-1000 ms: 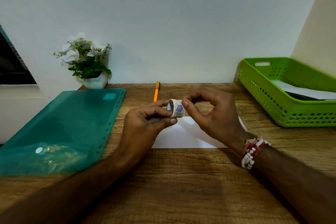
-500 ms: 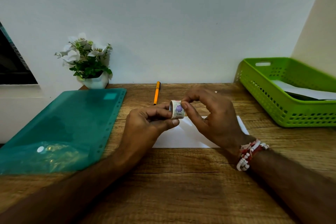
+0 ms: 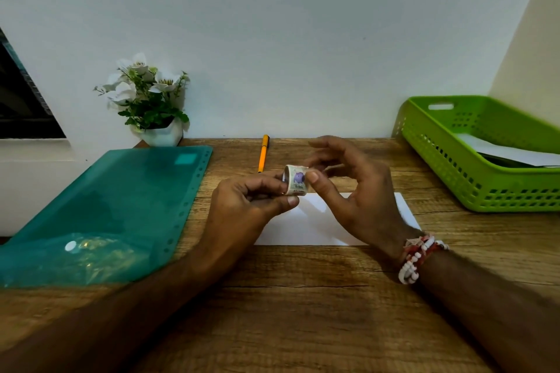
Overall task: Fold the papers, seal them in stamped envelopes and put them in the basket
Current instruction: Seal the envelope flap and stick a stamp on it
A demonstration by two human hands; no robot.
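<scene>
The light, crushable stamp roll [image 3: 296, 180] is pinched at its rims by the left hand [image 3: 248, 203]; it is touched at 3 o'clock, seemingly thumb-only, by the loose-fingered right hand [image 3: 357, 203].

Stamp roll [image 3: 296, 180] between left hand [image 3: 248, 206] and right hand [image 3: 357, 200]
</scene>
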